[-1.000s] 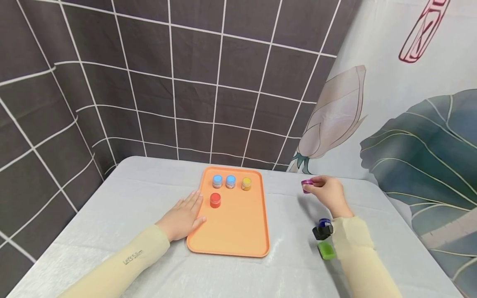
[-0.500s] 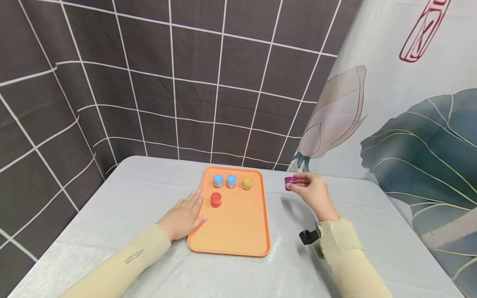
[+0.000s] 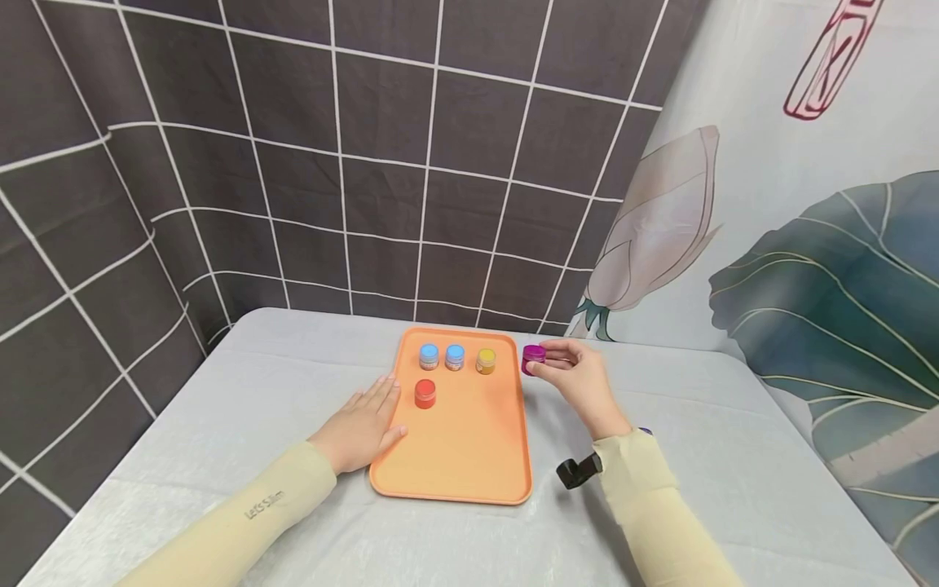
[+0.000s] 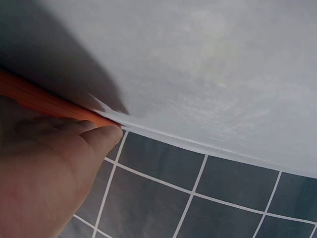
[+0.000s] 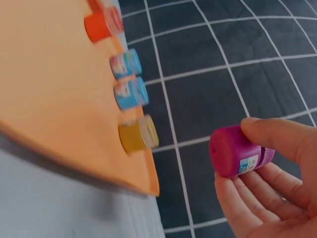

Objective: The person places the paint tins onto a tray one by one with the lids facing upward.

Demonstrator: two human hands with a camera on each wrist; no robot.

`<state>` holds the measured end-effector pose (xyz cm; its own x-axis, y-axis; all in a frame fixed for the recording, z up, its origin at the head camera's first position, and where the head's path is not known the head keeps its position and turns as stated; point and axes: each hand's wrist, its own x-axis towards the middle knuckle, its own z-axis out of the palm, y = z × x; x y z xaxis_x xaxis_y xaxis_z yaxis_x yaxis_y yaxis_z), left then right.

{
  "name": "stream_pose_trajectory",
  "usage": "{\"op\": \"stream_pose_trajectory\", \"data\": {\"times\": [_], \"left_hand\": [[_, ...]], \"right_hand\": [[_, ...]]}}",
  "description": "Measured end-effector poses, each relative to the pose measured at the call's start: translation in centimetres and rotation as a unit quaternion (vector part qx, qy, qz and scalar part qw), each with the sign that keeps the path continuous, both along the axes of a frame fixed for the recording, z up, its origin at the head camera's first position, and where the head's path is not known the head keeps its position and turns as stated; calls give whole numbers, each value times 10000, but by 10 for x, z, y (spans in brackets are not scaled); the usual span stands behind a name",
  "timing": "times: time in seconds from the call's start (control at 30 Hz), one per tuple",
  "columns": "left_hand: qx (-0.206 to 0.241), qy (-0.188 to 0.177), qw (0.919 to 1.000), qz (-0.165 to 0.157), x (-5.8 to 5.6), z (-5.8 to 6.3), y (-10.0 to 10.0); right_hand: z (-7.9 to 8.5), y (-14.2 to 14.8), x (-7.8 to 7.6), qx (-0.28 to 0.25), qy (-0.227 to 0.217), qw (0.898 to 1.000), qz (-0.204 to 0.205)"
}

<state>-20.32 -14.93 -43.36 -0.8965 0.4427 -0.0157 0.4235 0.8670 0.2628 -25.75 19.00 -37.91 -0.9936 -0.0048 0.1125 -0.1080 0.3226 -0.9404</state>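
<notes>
My right hand (image 3: 581, 383) pinches a small purple paint jar (image 3: 533, 359) between thumb and fingers, in the air by the right rim of an orange tray (image 3: 469, 456). In the right wrist view the purple jar (image 5: 233, 151) is tilted on its side, with a label showing. My left hand (image 3: 358, 430) lies with straight fingers on the tray's left edge. On the tray stand two blue jars (image 3: 429, 356), a yellow jar (image 3: 486, 361) and, nearer to my left hand, a red jar (image 3: 425, 394).
A black wrist camera (image 3: 578, 471) sits on the right wrist. Behind that sleeve, only a sliver of a dark blue thing (image 3: 645, 430) shows. A grey cloth (image 3: 293, 359) covers the table, and a dark gridded curtain (image 3: 381, 196) hangs at the back.
My right hand has carried the purple jar leftward to the tray's right rim. The sleeve now hides the green container on the table. My left hand has stayed in place.
</notes>
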Motion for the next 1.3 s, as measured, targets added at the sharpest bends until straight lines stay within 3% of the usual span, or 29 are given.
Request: {"op": "stream_pose_trajectory", "data": {"times": [0.67, 0.9, 1.3], "left_hand": [[51, -8, 10000, -2, -1, 0, 1], [39, -35, 10000, -2, 0, 1, 1], [45, -9, 10000, 40, -3, -2, 0]], "right_hand": [[-20, -65, -5, -757, -130, 9969, 157], [-25, -81, -5, -567, -267, 9980, -24], [-36, -96, -4, -87, -396, 9988, 258]]}}
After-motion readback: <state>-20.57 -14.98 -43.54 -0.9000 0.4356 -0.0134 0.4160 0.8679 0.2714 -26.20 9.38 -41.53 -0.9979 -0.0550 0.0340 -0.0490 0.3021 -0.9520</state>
